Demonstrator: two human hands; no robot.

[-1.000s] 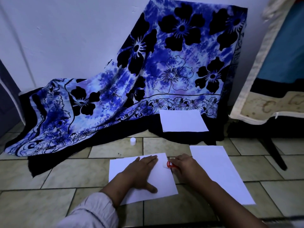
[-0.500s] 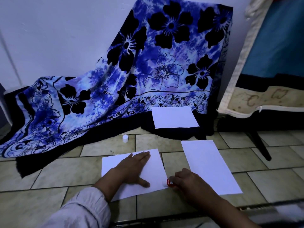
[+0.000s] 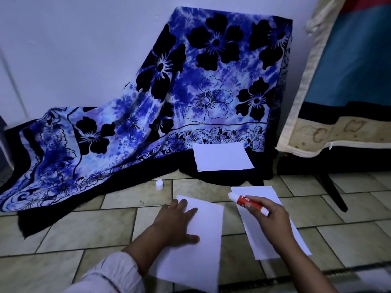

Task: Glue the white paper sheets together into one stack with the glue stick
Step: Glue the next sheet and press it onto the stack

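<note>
My left hand (image 3: 176,224) lies flat, fingers spread, on the near white sheet (image 3: 203,246) on the tiled floor. My right hand (image 3: 271,220) grips an uncapped red glue stick (image 3: 246,201), lifted off the paper with its white tip pointing up-left. Under that hand lies a second white sheet (image 3: 256,192). A third white sheet (image 3: 222,156) rests farther back on the dark hem of the cloth. The small white cap (image 3: 159,184) stands on the floor to the left of the sheets.
A blue floral cloth (image 3: 190,92) drapes over something against the wall and spreads left across the tiled floor (image 3: 63,229). A cushion or mattress edge (image 3: 338,134) on dark legs stands at the right. A dark patterned mat edge (image 3: 317,278) runs along the near side.
My right hand has lifted the glue stick from the near sheet's right edge and moved it up and right, above the second sheet. The near sheet has turned under my left hand.
</note>
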